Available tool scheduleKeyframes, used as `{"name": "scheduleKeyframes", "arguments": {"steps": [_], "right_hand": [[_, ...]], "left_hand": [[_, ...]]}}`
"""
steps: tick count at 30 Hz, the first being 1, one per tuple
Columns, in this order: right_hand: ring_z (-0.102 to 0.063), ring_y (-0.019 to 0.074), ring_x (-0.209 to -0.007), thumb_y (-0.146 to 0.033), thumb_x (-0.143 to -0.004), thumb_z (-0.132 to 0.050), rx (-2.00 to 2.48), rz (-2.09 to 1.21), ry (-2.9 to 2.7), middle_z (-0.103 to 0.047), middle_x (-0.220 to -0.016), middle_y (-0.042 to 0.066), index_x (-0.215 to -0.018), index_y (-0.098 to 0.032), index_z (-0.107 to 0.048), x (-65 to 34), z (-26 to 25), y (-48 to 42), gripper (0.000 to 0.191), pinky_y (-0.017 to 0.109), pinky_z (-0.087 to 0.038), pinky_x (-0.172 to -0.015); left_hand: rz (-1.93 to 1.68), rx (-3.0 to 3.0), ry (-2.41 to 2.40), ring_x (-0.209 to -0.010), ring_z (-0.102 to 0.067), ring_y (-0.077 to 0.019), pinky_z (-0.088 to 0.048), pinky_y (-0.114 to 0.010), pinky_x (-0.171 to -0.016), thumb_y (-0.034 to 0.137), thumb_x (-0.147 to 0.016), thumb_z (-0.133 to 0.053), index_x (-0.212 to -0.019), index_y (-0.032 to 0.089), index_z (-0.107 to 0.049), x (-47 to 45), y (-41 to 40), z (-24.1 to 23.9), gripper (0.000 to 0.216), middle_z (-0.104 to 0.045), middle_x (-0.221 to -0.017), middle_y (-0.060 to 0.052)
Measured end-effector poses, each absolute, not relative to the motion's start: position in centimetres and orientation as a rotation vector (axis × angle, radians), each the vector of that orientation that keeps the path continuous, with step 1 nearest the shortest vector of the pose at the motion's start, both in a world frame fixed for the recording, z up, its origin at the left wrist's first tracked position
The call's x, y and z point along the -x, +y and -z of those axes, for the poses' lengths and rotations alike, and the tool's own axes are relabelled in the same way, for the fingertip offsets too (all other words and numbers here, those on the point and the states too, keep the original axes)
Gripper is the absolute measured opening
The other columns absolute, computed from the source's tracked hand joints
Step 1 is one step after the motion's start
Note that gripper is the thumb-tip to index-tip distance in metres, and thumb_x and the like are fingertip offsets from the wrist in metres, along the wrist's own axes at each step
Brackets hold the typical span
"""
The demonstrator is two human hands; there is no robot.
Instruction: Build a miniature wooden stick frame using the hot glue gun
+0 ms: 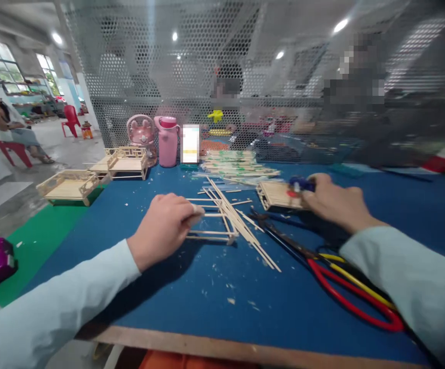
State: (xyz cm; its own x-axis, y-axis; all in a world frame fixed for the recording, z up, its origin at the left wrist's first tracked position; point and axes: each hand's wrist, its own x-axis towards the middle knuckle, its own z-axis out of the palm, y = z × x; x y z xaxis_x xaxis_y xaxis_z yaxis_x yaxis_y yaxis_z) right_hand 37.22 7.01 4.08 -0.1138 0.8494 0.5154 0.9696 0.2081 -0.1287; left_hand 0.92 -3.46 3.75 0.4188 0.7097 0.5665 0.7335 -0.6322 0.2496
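Wooden sticks [258, 244] crowding frame [214, 233] pinched by left hand [164, 226]; red-handled tool [309, 252] near right hand [339, 202], gripping blue object [302, 183].

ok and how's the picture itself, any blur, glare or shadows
Head view: the right hand and the blue item it holds look smeared; in the head view, a ceiling light glares white; also in the head view, a dark shadow lies on the blue tabletop below the left hand.
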Motion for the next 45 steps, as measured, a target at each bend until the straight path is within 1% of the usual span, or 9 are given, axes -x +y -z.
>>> {"name": "scheduleKeyframes", "arguments": {"steps": [4,10,14,23,29,34,37,40,45], "right_hand": [[-0.062,0.0281,-0.077,-0.034,-0.087,-0.032,1.927,0.304,-2.044,-0.068,-0.087,0.023,-0.107,-0.008,-0.059,-36.5,-4.2,7.1,0.043,0.039,-0.032,-0.061],[-0.055,0.0333,-0.102,-0.036,-0.087,-0.035,2.023,0.365,-1.921,-0.058,-0.119,0.026,-0.115,-0.007,-0.059,-35.0,-5.6,5.6,0.047,0.041,-0.033,-0.069],[-0.055,0.0296,-0.102,-0.031,-0.084,-0.048,1.864,0.357,-1.933,-0.062,-0.114,0.022,-0.109,-0.008,-0.062,-33.3,-6.3,3.6,0.037,0.038,-0.038,-0.077],[-0.061,0.0240,-0.091,-0.029,-0.082,-0.052,1.123,0.281,-2.189,-0.069,-0.094,0.007,-0.088,-0.021,-0.063,-27.0,-6.5,-0.6,0.015,0.038,-0.045,-0.080],[-0.061,0.0205,-0.086,-0.020,-0.084,-0.050,0.925,0.142,-2.251,-0.069,-0.089,0.006,-0.090,-0.019,-0.063,-23.0,-5.3,-2.4,0.014,0.035,-0.045,-0.077],[-0.060,0.0223,-0.086,-0.019,-0.082,-0.052,0.831,0.271,-2.191,-0.069,-0.089,0.007,-0.091,-0.020,-0.061,-21.8,-3.4,-3.0,0.013,0.038,-0.042,-0.078],[-0.059,0.0223,-0.084,-0.018,-0.082,-0.051,0.809,0.306,-2.141,-0.068,-0.087,0.007,-0.089,-0.021,-0.060,-21.7,-3.1,-3.2,0.013,0.040,-0.041,-0.079],[-0.058,0.0215,-0.084,-0.018,-0.083,-0.050,0.797,0.321,-2.173,-0.068,-0.086,0.006,-0.090,-0.020,-0.062,-21.8,-2.9,-3.3,0.014,0.041,-0.039,-0.081],[-0.058,0.0213,-0.088,-0.019,-0.087,-0.049,0.718,0.399,-2.366,-0.068,-0.091,0.007,-0.097,-0.020,-0.066,-21.4,-2.0,-2.9,0.020,0.045,-0.032,-0.090]], "left_hand": [[0.718,2.693,-1.347,-0.079,-0.057,-0.0187,-0.031,-0.033,-0.071,0.022,-0.089,-0.048,-0.087,0.023,-0.069,-3.7,-4.3,-3.6,0.021,-0.070,-0.082,-0.003],[0.698,2.682,-1.394,-0.083,-0.055,-0.0199,-0.029,-0.034,-0.072,0.024,-0.090,-0.047,-0.089,0.024,-0.068,-4.7,-4.0,-2.4,0.022,-0.070,-0.084,-0.002],[0.694,2.668,-1.456,-0.083,-0.055,-0.0204,-0.029,-0.034,-0.071,0.025,-0.089,-0.047,-0.087,0.024,-0.069,-4.6,-4.0,-2.4,0.022,-0.070,-0.084,-0.004],[0.663,2.657,-1.485,-0.085,-0.055,-0.0227,-0.032,-0.038,-0.075,0.021,-0.081,-0.051,-0.089,0.023,-0.070,-4.7,-4.2,-2.5,0.020,-0.070,-0.086,-0.005],[0.677,2.649,-1.498,-0.088,-0.053,-0.0245,-0.032,-0.040,-0.075,0.019,-0.079,-0.050,-0.089,0.024,-0.070,-4.5,-4.3,-2.8,0.023,-0.069,-0.089,-0.004],[0.709,2.683,-1.515,-0.085,-0.054,-0.0234,-0.034,-0.041,-0.078,0.016,-0.078,-0.052,-0.087,0.022,-0.067,-4.6,-4.1,-2.9,0.019,-0.068,-0.083,-0.004],[0.825,2.662,-1.554,-0.088,-0.056,-0.0229,-0.035,-0.042,-0.084,0.014,-0.077,-0.052,-0.094,0.022,-0.064,-4.3,-3.9,-3.4,0.022,-0.069,-0.088,-0.004],[1.141,2.510,-1.594,-0.092,-0.057,-0.0212,-0.038,-0.039,-0.086,0.011,-0.076,-0.049,-0.098,0.021,-0.062,-2.4,-3.4,-4.3,0.027,-0.068,-0.097,-0.005],[1.672,2.175,-1.585,-0.079,-0.058,-0.0151,-0.045,-0.028,-0.079,0.014,-0.079,-0.046,-0.096,0.015,-0.061,2.7,-1.8,-3.3,0.023,-0.066,-0.086,-0.004]]}}
